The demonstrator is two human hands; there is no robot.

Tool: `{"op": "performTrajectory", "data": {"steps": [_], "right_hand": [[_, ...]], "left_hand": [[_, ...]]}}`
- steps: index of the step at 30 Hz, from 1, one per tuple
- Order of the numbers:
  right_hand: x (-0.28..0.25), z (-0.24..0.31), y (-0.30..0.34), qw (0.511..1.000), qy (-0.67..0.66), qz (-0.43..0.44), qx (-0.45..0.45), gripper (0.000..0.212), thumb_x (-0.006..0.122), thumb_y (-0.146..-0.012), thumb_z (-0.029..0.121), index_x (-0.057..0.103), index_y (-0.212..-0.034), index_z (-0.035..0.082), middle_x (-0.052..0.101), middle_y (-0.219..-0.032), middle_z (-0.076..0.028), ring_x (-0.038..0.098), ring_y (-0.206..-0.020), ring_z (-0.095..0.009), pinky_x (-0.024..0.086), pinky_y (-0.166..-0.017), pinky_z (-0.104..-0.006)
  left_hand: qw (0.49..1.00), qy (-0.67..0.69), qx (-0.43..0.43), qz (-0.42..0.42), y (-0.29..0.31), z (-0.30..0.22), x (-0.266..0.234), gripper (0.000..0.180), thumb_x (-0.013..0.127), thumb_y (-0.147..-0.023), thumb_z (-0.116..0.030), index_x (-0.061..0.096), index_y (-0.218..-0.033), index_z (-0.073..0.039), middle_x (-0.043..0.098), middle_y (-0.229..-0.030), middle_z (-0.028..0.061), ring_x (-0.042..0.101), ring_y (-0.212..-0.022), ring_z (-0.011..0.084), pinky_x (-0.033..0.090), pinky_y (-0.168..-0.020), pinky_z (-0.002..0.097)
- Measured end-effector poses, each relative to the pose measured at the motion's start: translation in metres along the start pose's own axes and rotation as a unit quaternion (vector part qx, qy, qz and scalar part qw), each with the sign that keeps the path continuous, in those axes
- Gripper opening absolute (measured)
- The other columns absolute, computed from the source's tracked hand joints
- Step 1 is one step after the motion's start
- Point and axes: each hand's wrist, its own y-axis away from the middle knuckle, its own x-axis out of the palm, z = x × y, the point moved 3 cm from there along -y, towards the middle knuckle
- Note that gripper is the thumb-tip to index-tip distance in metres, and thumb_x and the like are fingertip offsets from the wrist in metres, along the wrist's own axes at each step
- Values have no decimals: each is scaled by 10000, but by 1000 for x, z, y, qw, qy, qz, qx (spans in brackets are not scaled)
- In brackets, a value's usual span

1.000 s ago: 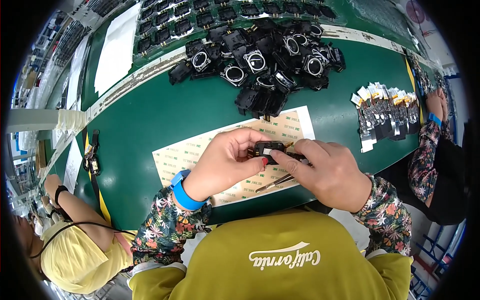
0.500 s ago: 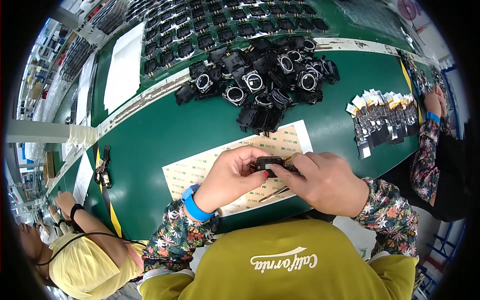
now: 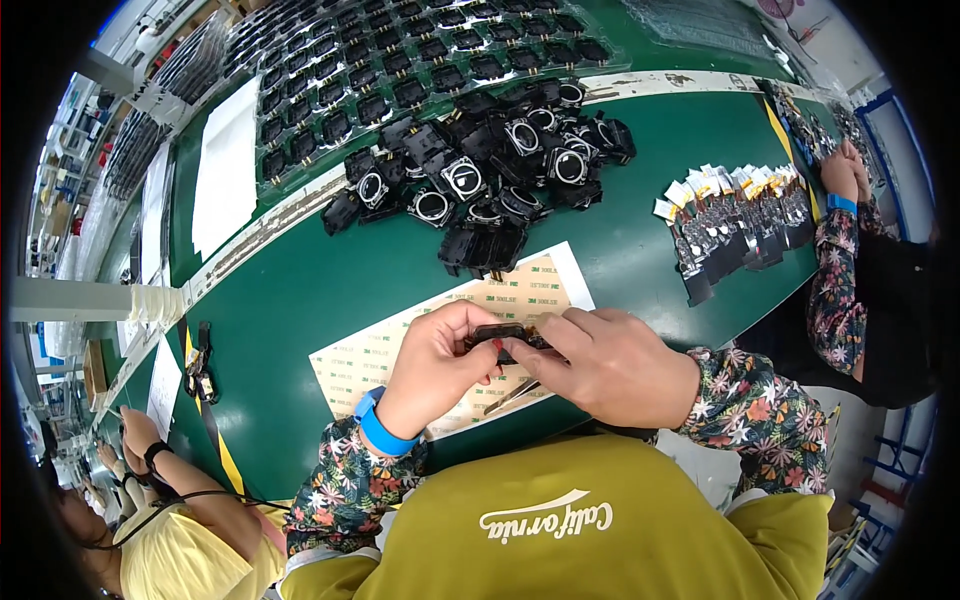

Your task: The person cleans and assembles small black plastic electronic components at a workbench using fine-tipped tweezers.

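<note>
My left hand (image 3: 432, 362), with a blue wristband, pinches a small black plastic housing (image 3: 496, 333) between thumb and fingers. From the other side, my right hand (image 3: 622, 372) closes its thumb and fingers on the same housing. My fingers cover much of the piece, and its inside is hidden. Below both hands lies a tan adhesive sheet with a white edge (image 3: 350, 372). Thin metal tweezers (image 3: 512, 396) show over that sheet, their far end under my right hand; I cannot tell whether they rest there or are held.
A heap of black housings with round silver-rimmed openings (image 3: 463, 178) sits beyond the sheet. Flex-cable parts with white tabs (image 3: 735, 225) are bunched at right. Clear trays of black housings (image 3: 410, 92) stand at the back. People sit on both sides.
The view has shifted, so most things appear further left. Between my hands, the housing has tilted and its light grey patch no longer shows. Both hands keep their grip.
</note>
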Motion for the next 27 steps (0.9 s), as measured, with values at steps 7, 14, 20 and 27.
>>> {"op": "performTrajectory", "data": {"steps": [7,14,20,27], "right_hand": [[-30,-37,15,937,-297,-171,70,243,583,-842,113,618,-1045,-14,577,-970,-105,572,-782,-152,473,-619,-268],[-15,-55,45,798,-523,-111,279,168,575,-896,96,618,-995,-31,612,-914,-72,577,-753,-102,488,-651,-246],[4,-63,46,740,-590,-105,304,139,572,-899,76,616,-974,-33,617,-881,-54,574,-710,-90,495,-656,-214],[12,-77,40,742,-592,-49,310,134,582,-893,79,618,-972,-23,634,-838,-43,591,-709,-87,501,-642,-221]], "left_hand": [[1000,3,5,4,0,2,-2,116,491,-844,82,526,-936,20,630,-853,62,596,-669,76,488,-562,200],[995,-36,53,81,7,-10,2,151,495,-825,91,534,-952,19,616,-955,66,583,-819,68,466,-686,195],[981,-101,77,144,2,-13,23,162,499,-817,98,537,-953,18,617,-1060,117,573,-965,112,455,-781,222],[976,-164,43,141,-6,-1,22,158,486,-819,110,527,-946,26,602,-1131,177,572,-1039,149,472,-839,261]]}}
